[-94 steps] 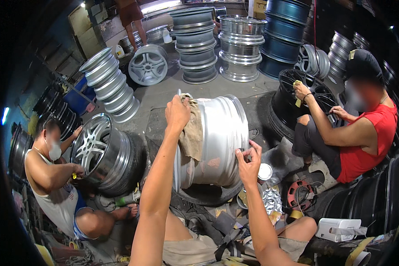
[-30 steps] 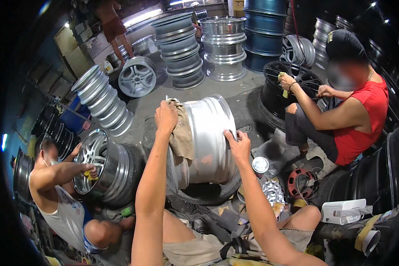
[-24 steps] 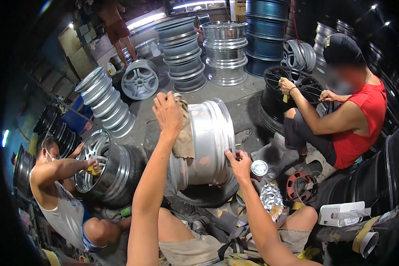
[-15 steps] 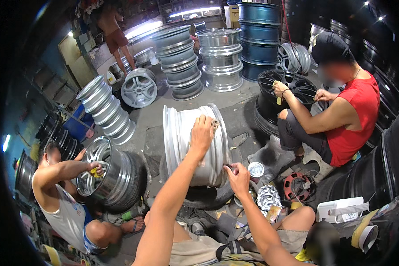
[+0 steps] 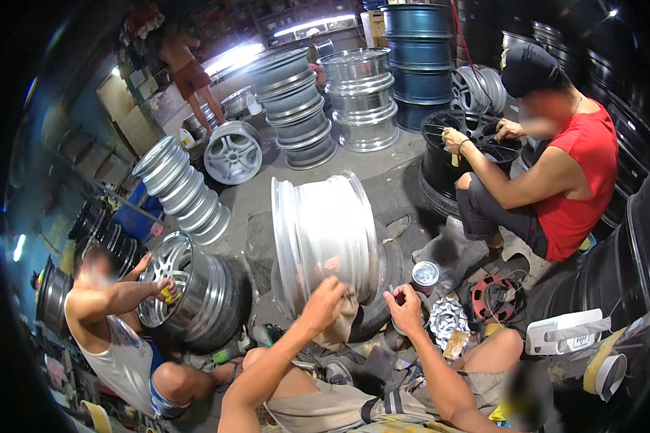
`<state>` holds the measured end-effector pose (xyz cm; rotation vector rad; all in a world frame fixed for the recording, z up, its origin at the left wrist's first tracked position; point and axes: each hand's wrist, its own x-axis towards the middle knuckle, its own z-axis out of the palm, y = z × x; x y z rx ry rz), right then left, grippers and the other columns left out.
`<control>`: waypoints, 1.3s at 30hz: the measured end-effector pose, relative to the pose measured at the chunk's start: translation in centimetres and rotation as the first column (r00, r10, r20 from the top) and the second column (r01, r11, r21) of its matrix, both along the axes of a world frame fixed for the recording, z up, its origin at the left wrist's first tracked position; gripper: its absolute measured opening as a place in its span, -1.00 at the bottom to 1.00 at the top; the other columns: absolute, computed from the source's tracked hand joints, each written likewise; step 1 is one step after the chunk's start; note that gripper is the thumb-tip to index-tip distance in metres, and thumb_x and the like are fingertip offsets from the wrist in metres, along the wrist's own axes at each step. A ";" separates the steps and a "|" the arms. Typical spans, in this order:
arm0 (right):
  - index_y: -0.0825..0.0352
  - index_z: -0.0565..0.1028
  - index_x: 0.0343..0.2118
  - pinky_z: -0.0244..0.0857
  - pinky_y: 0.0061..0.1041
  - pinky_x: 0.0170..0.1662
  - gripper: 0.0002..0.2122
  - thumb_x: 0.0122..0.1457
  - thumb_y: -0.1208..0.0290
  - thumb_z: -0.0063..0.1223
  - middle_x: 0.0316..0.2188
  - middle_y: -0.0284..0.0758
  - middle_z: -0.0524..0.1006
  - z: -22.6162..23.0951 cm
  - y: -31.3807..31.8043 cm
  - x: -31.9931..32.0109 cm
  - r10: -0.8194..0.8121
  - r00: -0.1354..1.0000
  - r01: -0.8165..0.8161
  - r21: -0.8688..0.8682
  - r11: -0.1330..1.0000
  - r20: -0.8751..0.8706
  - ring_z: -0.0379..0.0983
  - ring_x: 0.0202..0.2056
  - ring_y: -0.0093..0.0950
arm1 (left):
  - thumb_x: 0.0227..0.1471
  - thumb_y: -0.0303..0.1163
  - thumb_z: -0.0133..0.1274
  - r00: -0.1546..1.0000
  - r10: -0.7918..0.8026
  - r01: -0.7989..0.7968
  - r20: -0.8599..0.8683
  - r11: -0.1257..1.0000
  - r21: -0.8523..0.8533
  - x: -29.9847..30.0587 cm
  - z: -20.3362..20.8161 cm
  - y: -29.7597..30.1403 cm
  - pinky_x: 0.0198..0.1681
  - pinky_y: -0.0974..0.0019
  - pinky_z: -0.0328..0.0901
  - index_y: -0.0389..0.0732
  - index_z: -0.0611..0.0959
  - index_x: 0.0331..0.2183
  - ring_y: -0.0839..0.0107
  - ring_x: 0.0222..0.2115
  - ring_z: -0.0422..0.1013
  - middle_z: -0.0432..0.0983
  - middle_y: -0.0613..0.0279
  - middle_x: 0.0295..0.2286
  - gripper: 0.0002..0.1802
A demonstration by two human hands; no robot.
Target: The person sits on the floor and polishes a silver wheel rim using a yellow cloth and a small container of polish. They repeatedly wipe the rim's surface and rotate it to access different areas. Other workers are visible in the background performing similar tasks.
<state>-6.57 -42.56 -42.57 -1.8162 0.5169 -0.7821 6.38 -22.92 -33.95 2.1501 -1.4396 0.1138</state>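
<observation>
Silver rim (image 5: 325, 234) upright on edge at frame centre, resting on dark tyre (image 5: 388, 278). Left hand (image 5: 323, 303) clamped on tan rag (image 5: 339, 325), pressed to rim's lower barrel. Right hand (image 5: 404, 309) just right of rim's base, fingers curled; what they pinch, cannot tell. Small tin (image 5: 425, 274) near right hand. Person in red shirt (image 5: 570, 180) at right, wiping black rim (image 5: 469, 155). Person at lower left rubbing chrome rim (image 5: 188, 296).

The upright wheel rim (image 5: 323, 234) stands between two seated workers, stacked rims (image 5: 359, 97) behind it.
</observation>
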 end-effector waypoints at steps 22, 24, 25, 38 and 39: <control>0.23 0.63 -0.25 0.15 -0.29 -0.22 -0.87 0.12 0.47 0.19 -0.44 -0.31 0.39 10.5 -0.6 11.1 -0.008 0.980 0.130 -0.608 0.784 0.198 0.33 -0.32 -0.30 | 0.17 -0.10 0.03 0.548 0.801 -0.833 -0.240 0.550 -0.065 17.7 11.3 -3.6 -0.05 -0.11 0.34 -0.39 0.45 -0.15 -0.25 -0.14 0.48 0.55 -0.29 -0.20 -0.51; 0.22 0.64 -0.25 0.12 -0.31 -0.21 -0.87 0.13 0.46 0.18 -0.45 -0.31 0.39 10.0 -0.5 10.9 -0.017 0.979 0.138 -0.606 0.783 0.201 0.32 -0.31 -0.31 | 0.17 -0.11 0.02 0.543 0.806 -0.835 -0.236 0.547 -0.053 17.7 10.9 -3.6 -0.05 -0.11 0.34 -0.39 0.46 -0.16 -0.25 -0.14 0.48 0.55 -0.29 -0.21 -0.53; 0.22 0.64 -0.25 0.12 -0.31 -0.21 -0.87 0.13 0.45 0.18 -0.45 -0.31 0.39 9.5 -0.3 10.6 -0.018 0.981 0.133 -0.594 0.793 0.195 0.32 -0.31 -0.31 | 0.17 -0.12 0.02 0.538 0.810 -0.839 -0.233 0.541 -0.060 17.9 11.1 -3.5 -0.06 -0.12 0.34 -0.39 0.46 -0.16 -0.25 -0.14 0.48 0.55 -0.30 -0.21 -0.53; 0.21 0.65 -0.26 0.07 -0.34 -0.23 -0.87 0.11 0.45 0.21 -0.49 -0.34 0.38 9.3 -0.4 10.7 -0.061 0.978 0.164 -0.563 0.810 0.198 0.32 -0.34 -0.36 | 0.20 -0.16 -0.02 0.562 0.800 -0.825 -0.209 0.560 -0.075 17.9 11.0 -3.6 -0.08 -0.14 0.33 -0.37 0.46 -0.18 -0.27 -0.16 0.48 0.55 -0.33 -0.24 -0.59; 0.21 0.66 -0.27 0.07 -0.34 -0.23 -0.87 0.10 0.45 0.22 -0.49 -0.34 0.38 9.9 -0.6 11.3 -0.057 0.976 0.171 -0.576 0.799 0.210 0.32 -0.34 -0.37 | 0.20 -0.16 -0.02 0.568 0.800 -0.822 -0.196 0.565 -0.075 17.9 10.9 -3.6 -0.07 -0.14 0.33 -0.37 0.46 -0.18 -0.27 -0.16 0.48 0.55 -0.33 -0.24 -0.59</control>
